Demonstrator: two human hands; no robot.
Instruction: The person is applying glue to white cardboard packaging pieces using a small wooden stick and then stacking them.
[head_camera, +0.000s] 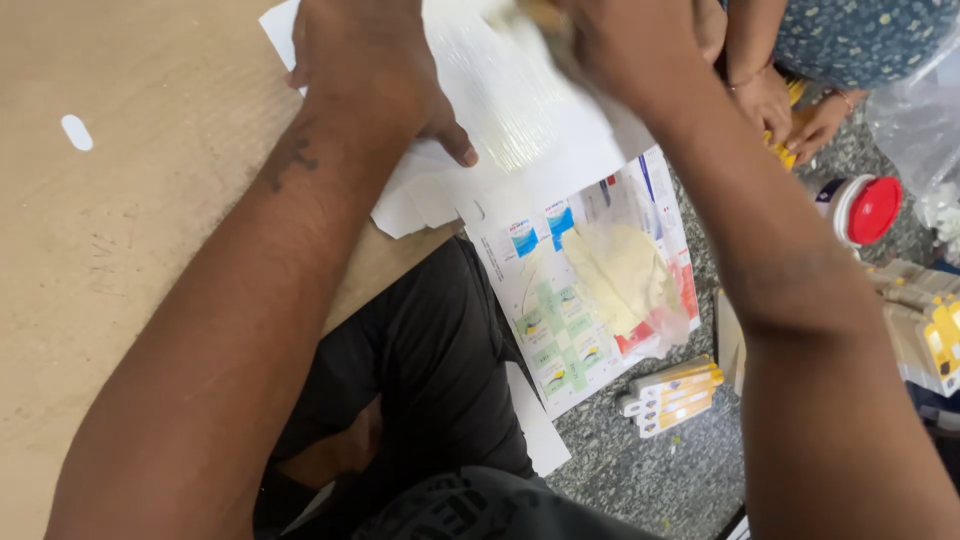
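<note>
The white sheets (540, 130) lie at the top centre, overlapping the edge of the tan board (130, 250) and extending over the floor. The left hand (365, 70) presses flat on them, palm down, fingers spread, thumb pointing toward the sheets' lower edge. The right hand (625, 40) is closed over the upper part of the stack; it is blurred, and a pale object at its fingertips cannot be identified. A glossy, transparent film appears to cover the top sheet between the two hands.

Directly below the stack, a printed card sheet (560, 300) lies on the grey speckled floor (650, 470). It carries rows of small rectangular panels in blue, green and yellow, with a red block at its right edge. A crumpled cream-coloured cloth (620, 275) rests on it.

Near the sheet's lower right corner, a small stack of flat narrow cartons (675, 395), white with yellow bands, lies on the floor. At the right edge, further white-and-yellow cartons (925, 330) are stacked together.

Upper right, a white jar with a red lid (865, 208) lies on its side; its contents are not visible. A clear plastic bag (915, 110) sits beside it. Another person's hands (790, 110) hold yellow items just above the jar.
</note>
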